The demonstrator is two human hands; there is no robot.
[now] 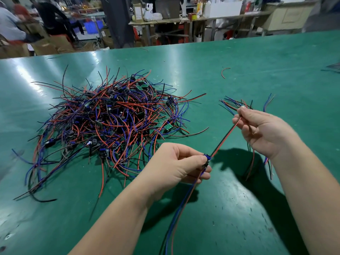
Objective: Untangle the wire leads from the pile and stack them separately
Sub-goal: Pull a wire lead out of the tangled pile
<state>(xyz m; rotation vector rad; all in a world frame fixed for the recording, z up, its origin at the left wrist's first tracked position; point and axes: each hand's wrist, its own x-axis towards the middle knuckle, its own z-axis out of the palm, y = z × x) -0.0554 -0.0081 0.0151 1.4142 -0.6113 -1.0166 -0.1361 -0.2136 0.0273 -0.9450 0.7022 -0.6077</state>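
Over the counter (248, 57), left grip (176, 162) is pinching a lead's module (206, 160), right grip (265, 131) its wire (226, 137), taut; stacking it apart from the pile (110, 122) leftward is likely coming next.

2 bare forearms (117, 214); left grip (174, 162) and right grip (265, 129) have short, plain nails.

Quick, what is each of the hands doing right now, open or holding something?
Left hand: closed, pinching a small blue module with its wires.
Right hand: closed, gripping that module's red-and-black lead plus a bundle of wire leads.
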